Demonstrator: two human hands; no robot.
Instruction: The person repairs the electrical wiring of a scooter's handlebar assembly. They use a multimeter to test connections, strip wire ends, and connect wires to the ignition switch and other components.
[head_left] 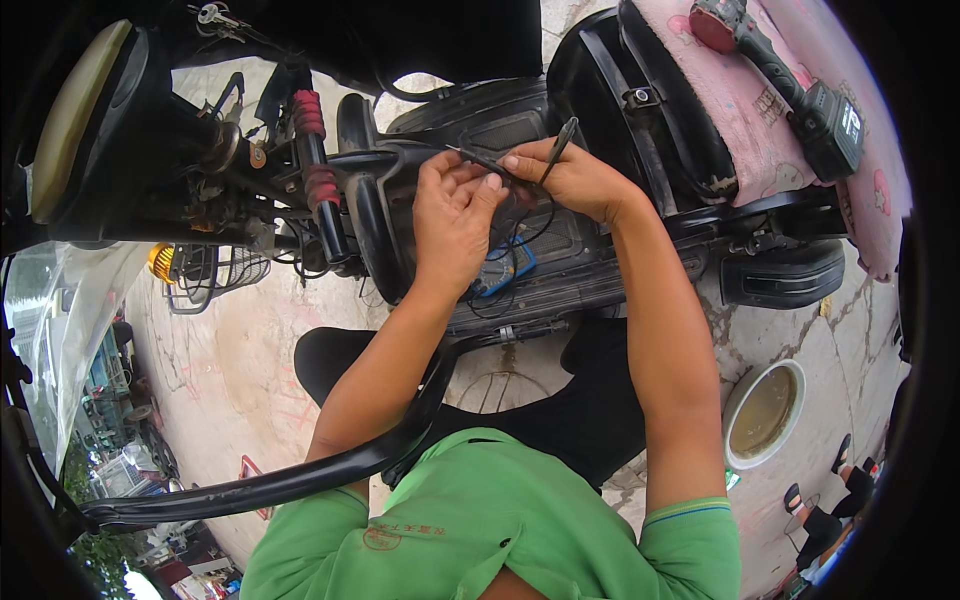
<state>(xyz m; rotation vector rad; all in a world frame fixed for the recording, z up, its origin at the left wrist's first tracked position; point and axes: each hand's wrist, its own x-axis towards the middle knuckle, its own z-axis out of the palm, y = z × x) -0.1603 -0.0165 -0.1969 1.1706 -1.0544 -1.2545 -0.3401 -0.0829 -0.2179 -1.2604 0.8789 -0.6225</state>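
Centrally, the right hand (580, 182) pinches a black test probe (482, 161) between thumb and forefinger; the left hand's (455, 222) fingers curl about its pointed end, though whether they grip it cannot be told. A blue multimeter (506, 267) lies below on the scooter footboard (560, 288). A forearm catching the slack test lead (546, 222) could drag the meter or jerk the probe loose.

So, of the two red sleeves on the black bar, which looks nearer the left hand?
The lower red sleeve on the black bar; the upper red sleeve sits higher in the picture, farther from the left hand.
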